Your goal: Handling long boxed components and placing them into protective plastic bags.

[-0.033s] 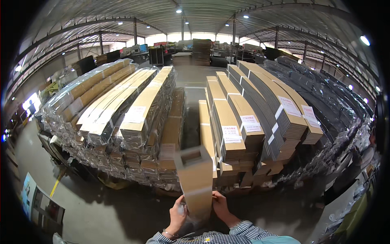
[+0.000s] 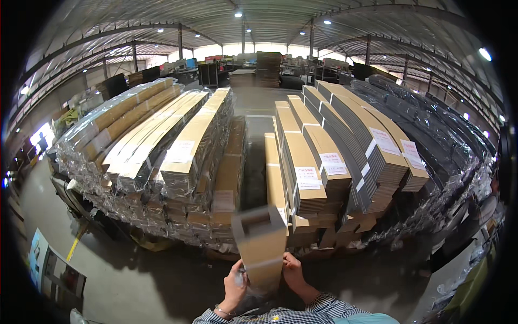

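Observation:
In front of me stands a long brown cardboard piece (image 2: 263,249), tilted up, with a white strap across it and a rectangular opening in its grey upper end. My left hand (image 2: 236,282) is closed on its left edge, below the strap. My right hand (image 2: 294,272) grips the right edge at about the same height, its fingers curled in. The lower end of the piece is hidden close to my body. Just past its upper end are strapped stacks of cardboard strips (image 2: 305,156), some bearing white labels.
Plastic-wrapped cardboard stacks (image 2: 189,132) stand at the left, and black plastic-wrapped bundles (image 2: 426,119) at the far right. Between the stacks runs a narrow gap. A printed board (image 2: 54,267) stands at the lower left. Grey floor (image 2: 124,286) lies around me.
The upper end of the cardboard piece has dropped a little and swung slightly right. My hands keep their hold on its edges.

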The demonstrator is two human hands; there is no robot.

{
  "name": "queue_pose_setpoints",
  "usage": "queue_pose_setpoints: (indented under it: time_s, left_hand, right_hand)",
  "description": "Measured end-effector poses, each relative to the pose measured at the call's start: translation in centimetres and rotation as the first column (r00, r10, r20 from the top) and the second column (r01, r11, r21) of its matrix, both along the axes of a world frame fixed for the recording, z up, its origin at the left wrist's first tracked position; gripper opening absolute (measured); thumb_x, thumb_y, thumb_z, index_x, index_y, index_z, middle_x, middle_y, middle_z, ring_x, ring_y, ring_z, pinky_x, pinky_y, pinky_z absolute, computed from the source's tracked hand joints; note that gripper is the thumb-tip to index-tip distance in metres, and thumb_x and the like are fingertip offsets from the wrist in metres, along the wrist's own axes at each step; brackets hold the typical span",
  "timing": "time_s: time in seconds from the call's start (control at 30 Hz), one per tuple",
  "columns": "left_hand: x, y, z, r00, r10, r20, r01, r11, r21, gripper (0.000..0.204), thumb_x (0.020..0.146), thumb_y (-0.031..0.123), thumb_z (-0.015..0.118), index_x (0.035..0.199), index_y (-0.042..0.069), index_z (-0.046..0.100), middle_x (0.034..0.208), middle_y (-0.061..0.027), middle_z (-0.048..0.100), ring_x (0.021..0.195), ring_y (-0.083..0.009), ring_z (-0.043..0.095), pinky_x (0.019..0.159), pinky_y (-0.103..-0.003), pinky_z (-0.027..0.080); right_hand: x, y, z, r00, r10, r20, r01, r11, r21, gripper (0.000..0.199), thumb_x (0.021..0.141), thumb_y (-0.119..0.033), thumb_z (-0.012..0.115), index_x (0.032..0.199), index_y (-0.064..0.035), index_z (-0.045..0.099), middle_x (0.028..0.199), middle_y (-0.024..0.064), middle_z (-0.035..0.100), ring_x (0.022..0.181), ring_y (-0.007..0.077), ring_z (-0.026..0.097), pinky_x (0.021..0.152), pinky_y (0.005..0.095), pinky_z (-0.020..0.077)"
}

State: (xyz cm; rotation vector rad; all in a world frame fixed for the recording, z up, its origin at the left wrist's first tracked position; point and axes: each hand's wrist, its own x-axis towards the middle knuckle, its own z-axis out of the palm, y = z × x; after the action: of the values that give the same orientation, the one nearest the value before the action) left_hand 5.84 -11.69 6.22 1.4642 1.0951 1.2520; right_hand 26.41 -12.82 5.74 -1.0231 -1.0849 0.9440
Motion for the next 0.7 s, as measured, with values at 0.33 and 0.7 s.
queue_pose_setpoints:
  time_s: [0.33,0.7]
  left_hand:
    - [-1.5,-1.1,-1.0,0.945,0.104,-0.309,-0.047,0.981,0.187,0.045,0.084,0.001,0.063,0.127,0.012,0.062,0.081,-0.0195,0.069,0.070,-0.0336,0.069,0.063,-0.037,0.053]
    - [-4.5,0.5,0.4,0.836,-0.371,-0.405,0.374,0.924,-0.077,0.018,0.086,0.017,0.067,0.101,0.008,0.071,0.086,-0.0183,0.071,0.080,-0.0354,0.070,0.071,-0.038,0.054]
  right_hand:
    - [-1.2,-1.4,-4.3,0.965,-0.179,0.192,0.189,0.981,-0.035,0.011,0.091,-0.001,0.066,0.095,-0.0040,0.056,0.078,-0.0011,0.058,0.069,0.0031,0.055,0.060,0.0209,0.0438]
    - [-1.6,-2.5,-4.2,0.973,-0.214,0.089,0.227,0.959,-0.168,0.009,0.092,0.003,0.060,0.098,-0.0031,0.057,0.073,0.0002,0.058,0.064,0.0069,0.056,0.060,0.0224,0.0451]
